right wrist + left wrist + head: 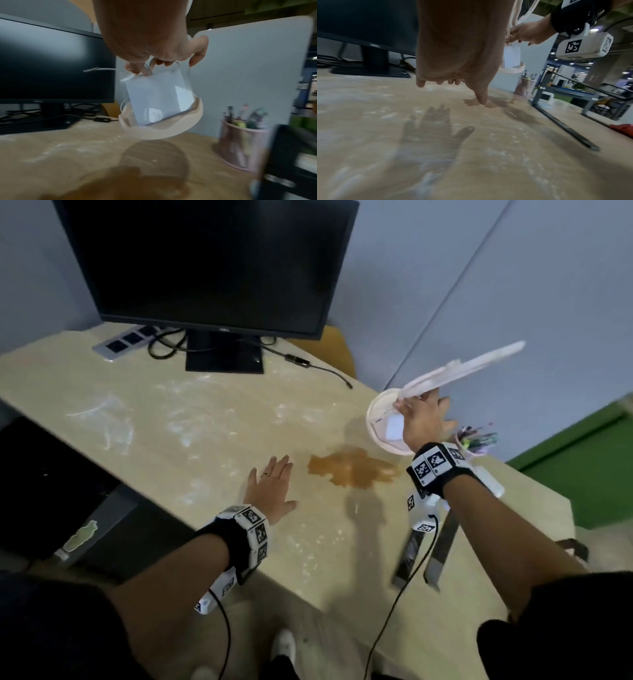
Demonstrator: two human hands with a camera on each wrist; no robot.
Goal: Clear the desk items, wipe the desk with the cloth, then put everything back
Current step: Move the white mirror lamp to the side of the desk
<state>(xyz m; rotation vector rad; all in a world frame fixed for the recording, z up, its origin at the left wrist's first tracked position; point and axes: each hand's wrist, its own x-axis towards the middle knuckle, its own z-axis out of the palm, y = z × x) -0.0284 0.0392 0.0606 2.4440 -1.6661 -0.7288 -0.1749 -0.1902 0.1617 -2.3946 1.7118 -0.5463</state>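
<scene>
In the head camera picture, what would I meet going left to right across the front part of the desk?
Left hand flat over the desk → brown spill → right hand holding the pale pink desk lamp → pen cup.

Pen cup [474,441] and stand [563,119] rightward.

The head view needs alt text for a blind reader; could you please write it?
The right hand lifts a pale pink desk fan above a brown spill on the beige desk. The left hand hovers open, before a dark monitor.
</scene>
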